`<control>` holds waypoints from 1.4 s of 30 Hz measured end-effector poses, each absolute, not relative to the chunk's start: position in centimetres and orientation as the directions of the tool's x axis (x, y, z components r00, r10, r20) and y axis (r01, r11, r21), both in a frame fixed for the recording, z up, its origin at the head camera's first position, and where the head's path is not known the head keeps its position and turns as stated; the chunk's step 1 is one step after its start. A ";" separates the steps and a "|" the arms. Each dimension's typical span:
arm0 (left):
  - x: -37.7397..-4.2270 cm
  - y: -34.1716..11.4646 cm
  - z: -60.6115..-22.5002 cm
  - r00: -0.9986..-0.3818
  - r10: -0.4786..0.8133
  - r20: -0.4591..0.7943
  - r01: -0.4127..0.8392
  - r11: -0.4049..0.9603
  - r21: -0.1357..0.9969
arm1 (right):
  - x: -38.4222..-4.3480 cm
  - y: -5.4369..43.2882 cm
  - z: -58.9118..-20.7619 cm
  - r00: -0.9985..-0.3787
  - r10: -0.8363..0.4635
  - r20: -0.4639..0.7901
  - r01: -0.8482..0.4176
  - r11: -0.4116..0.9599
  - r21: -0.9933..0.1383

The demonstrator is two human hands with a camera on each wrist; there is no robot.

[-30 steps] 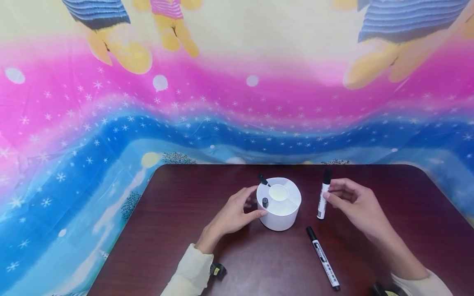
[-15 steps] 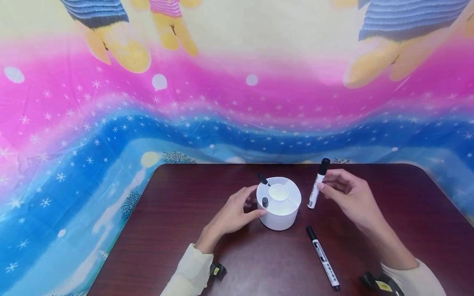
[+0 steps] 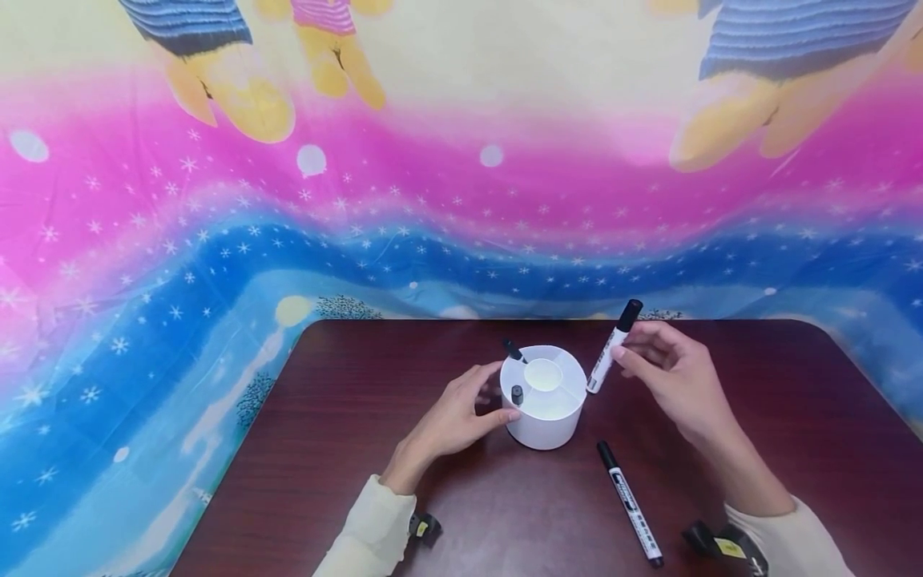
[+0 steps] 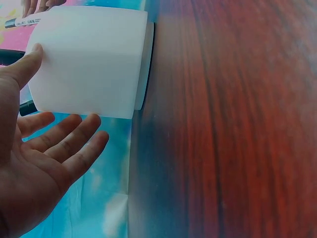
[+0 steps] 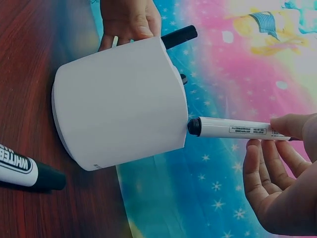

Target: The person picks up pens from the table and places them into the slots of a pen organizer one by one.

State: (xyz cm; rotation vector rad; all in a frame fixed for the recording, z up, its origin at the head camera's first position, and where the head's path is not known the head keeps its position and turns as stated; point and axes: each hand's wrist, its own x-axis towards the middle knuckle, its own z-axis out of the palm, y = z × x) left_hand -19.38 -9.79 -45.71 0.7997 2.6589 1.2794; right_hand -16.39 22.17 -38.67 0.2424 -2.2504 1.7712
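Note:
A round white pen holder [image 3: 546, 429] with divided compartments stands on the table. Two black-capped pens stick out of it, one front-left [image 3: 516, 394] and one back-left [image 3: 513, 350]. My left hand [image 3: 454, 413] is at the holder's left side, thumb touching near the rim. In the left wrist view its fingers [image 4: 74, 141] are spread and nearly straight along the wall. My right hand [image 3: 678, 377] pinches a white whiteboard marker [image 3: 608, 357] with a black cap between thumb and fingertips. The marker leans, cap up, its lower end close beside the holder's right rim.
Another whiteboard marker [image 3: 630, 509] lies on the dark red-brown table [image 3: 324, 449], in front and to the right of the holder. A colourful printed cloth [image 3: 433, 200] hangs behind the table's far edge. Black wrist devices sit by both sleeves.
My right hand has moved left with the whiteboard marker, bringing it up to the holder's right rim. The marker has tilted from nearly upright. My left hand and the holder have stayed put.

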 end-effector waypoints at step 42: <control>-19.5 -9.8 -45.9 -0.856 0.492 0.158 0.427 0.502 0.752 | -17.0 21.2 -41.1 -0.976 -0.032 0.217 -0.215 0.326 -0.921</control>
